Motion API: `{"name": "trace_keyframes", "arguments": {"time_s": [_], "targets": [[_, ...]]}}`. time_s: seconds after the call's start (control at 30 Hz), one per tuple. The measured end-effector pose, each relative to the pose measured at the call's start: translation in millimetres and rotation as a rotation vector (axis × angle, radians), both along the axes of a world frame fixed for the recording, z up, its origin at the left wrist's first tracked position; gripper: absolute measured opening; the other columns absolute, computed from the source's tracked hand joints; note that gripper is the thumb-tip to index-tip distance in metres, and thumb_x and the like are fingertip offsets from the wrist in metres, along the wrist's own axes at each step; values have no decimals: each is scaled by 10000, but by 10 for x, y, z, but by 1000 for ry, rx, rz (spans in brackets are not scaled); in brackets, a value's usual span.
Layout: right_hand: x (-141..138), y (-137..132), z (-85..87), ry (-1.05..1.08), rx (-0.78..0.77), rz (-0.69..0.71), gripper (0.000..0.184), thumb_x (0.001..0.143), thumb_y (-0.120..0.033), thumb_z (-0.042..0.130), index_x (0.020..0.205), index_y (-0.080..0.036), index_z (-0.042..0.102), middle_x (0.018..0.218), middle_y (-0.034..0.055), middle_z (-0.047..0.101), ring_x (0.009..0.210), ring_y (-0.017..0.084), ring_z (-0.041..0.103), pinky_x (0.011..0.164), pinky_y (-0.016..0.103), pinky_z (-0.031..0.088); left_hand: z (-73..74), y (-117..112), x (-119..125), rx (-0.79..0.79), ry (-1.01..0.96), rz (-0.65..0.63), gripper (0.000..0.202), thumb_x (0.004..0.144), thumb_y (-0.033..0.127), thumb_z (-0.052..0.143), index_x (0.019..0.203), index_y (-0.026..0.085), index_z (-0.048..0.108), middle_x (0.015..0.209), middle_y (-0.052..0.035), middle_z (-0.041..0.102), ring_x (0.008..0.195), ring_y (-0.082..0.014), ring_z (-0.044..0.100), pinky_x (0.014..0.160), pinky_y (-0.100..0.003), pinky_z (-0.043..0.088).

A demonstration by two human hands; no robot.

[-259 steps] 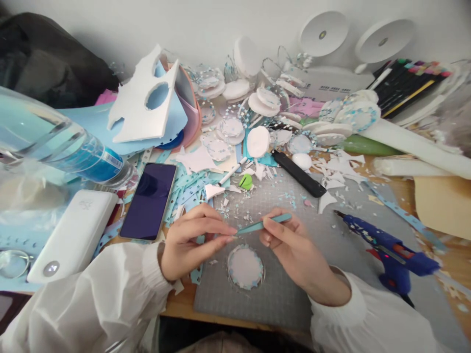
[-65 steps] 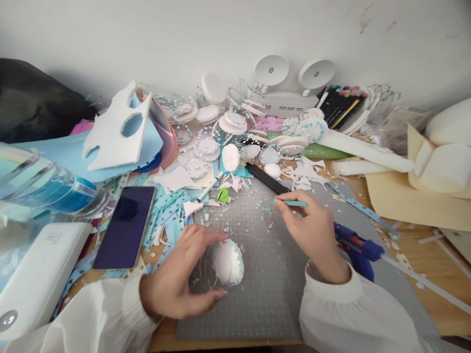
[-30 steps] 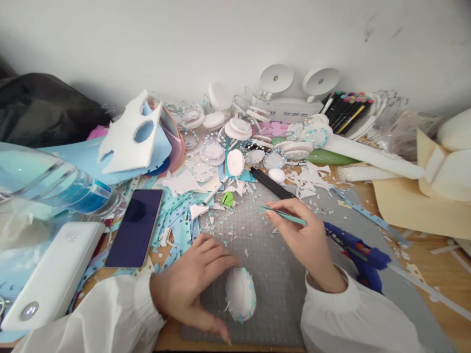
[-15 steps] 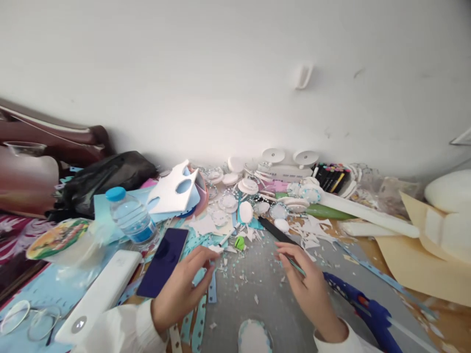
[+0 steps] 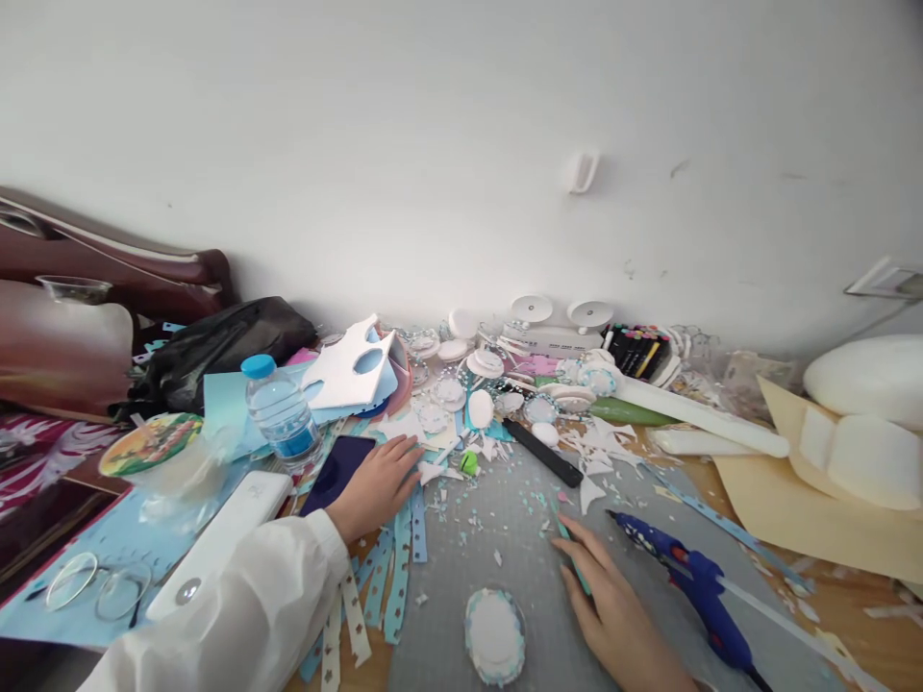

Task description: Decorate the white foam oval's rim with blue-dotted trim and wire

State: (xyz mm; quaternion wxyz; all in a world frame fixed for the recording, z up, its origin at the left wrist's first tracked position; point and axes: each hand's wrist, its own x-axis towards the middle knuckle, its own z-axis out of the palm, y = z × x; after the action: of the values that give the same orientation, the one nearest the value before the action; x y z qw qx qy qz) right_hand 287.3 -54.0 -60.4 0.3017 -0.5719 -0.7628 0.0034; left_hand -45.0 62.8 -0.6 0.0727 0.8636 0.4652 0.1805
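Note:
My left hand [image 5: 382, 481] lies palm down with fingers stretched out, over the right edge of a dark phone [image 5: 338, 471] and beside patterned ribbon strips [image 5: 393, 577]. Just past its fingertips are white scraps and a small green round thing [image 5: 469, 463]. On the grey mat [image 5: 461, 548], my right hand [image 5: 610, 601] has a thin teal stick-like tool [image 5: 575, 559] between its fingers; the tool's kind is unclear. A white oval piece with a beaded teal rim [image 5: 495, 636] rests near the mat's front. Ahead of the right hand lies a black box-cutter-like tool [image 5: 542, 452].
A blue glue gun [image 5: 688, 586] lies right of my right hand. On the left are a water bottle [image 5: 285, 413], a white power-bank-like device [image 5: 223, 543] and eyeglasses [image 5: 97, 586]. White discs [image 5: 485, 362], markers [image 5: 638, 351] and foam scraps crowd the wall side.
My left hand has reached forward, opened out and flattened beside the phone. My right hand has drawn back toward me, away from the black tool. The view has shifted slightly.

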Motion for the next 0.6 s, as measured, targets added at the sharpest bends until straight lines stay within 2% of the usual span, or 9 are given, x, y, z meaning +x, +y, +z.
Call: {"name": "trace_keyframes", "arguments": {"time_s": [0.07, 0.13, 0.2, 0.3, 0.4, 0.5, 0.57, 0.6], "targets": [[7, 3, -19, -35, -14, 7, 300, 941, -255, 438, 1127, -213, 669, 1389, 108, 588, 1253, 259, 599, 994, 403, 565, -7, -1, 11, -10, 25, 18, 383, 977, 293, 466, 1329, 169, 553, 1456, -163, 515, 1383, -340, 440, 1103, -564, 404], [15, 12, -29, -59, -14, 14, 309, 941, -265, 444, 1154, -209, 660, 1405, 112, 577, 1258, 268, 595, 983, 418, 573, 48, -75, -21, -17, 40, 20, 406, 991, 311, 443, 1356, 155, 528, 1485, -170, 484, 1402, -331, 422, 1117, -549, 399], [29, 25, -52, -69, 10, 25, 314, 936, -275, 452, 1167, -212, 655, 1390, 114, 590, 1239, 277, 609, 959, 431, 586, 161, -222, -97, -4, 45, 8, 406, 1000, 324, 432, 1371, 180, 509, 1502, -144, 472, 1405, -302, 427, 1125, -510, 410], [59, 57, -108, -67, 73, 51, 308, 926, -288, 468, 1164, -223, 653, 1349, 114, 622, 1192, 283, 641, 922, 436, 602, 391, -508, -271, 166, 5, 1, 378, 983, 254, 464, 1359, 226, 489, 1481, -115, 494, 1360, -277, 477, 1091, -471, 455], [70, 96, -149, -64, 120, 74, 289, 922, -292, 485, 1154, -228, 646, 1333, 112, 633, 1165, 288, 656, 890, 442, 612, 609, -754, -481, 423, -88, 150, 355, 929, 167, 539, 1276, 240, 520, 1358, -114, 571, 1244, -282, 558, 1035, -474, 483], [56, 124, -163, -65, 135, 84, 276, 921, -290, 496, 1151, -228, 635, 1335, 112, 631, 1163, 299, 655, 882, 456, 609, 755, -875, -688, 689, -227, 325, 342, 856, 124, 633, 1161, 262, 563, 1221, -78, 611, 1130, -282, 602, 1027, -500, 473], [46, 127, -170, -66, 126, 82, 281, 923, -287, 492, 1163, -230, 627, 1347, 110, 621, 1181, 304, 643, 902, 468, 597, 826, -874, -822, 738, -319, 436, 367, 801, 125, 693, 1127, 229, 559, 1198, -73, 593, 1173, -298, 569, 1100, -535, 406], [42, 124, -174, -68, 115, 78, 286, 925, -287, 489, 1172, -232, 623, 1358, 109, 614, 1196, 306, 633, 915, 473, 590, 862, -849, -886, 699, -415, 494, 390, 798, 147, 700, 1146, 203, 531, 1242, -89, 557, 1254, -315, 506, 1149, -552, 344]]}}
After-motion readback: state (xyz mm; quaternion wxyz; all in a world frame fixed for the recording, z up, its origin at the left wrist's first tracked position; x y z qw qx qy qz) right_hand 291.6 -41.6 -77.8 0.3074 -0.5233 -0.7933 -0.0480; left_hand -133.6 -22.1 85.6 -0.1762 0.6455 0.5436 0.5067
